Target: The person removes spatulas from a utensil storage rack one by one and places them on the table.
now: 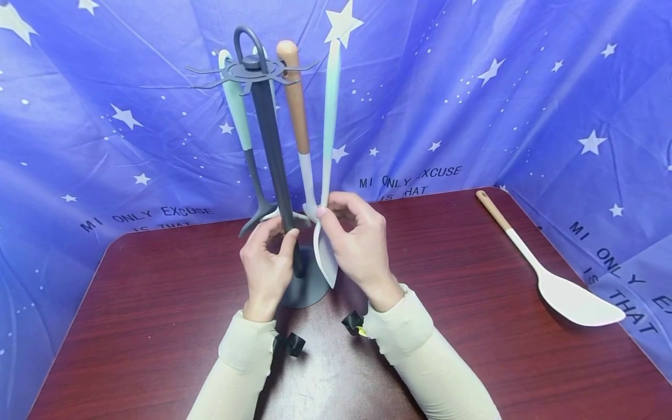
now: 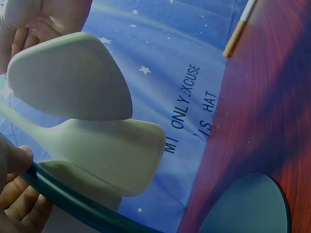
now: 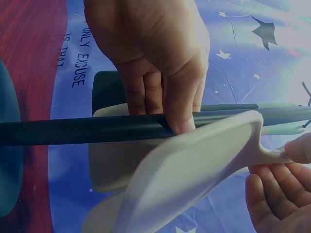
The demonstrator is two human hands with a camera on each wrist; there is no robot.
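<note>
A dark grey utensil stand (image 1: 273,157) rises from a round base (image 1: 304,289). My left hand (image 1: 266,265) grips its pole low down, thumb in front. With my right hand (image 1: 362,248) I pinch a white spatula with a mint handle (image 1: 331,111) at its neck, handle up, just right of the stand. In the left wrist view its broad blade (image 2: 73,77) faces the camera. A wooden-handled white turner (image 1: 297,111) and a mint-handled utensil with a dark head (image 1: 237,116) hang from the rack (image 1: 252,70). Another mint-handled utensil is mostly hidden behind the pole.
On the right of the dark red table (image 1: 173,326) lies a white turner with a wooden handle (image 1: 572,294). A blue curtain with stars (image 1: 420,111) closes off the back and sides. Rack hooks stick out around the stand's top.
</note>
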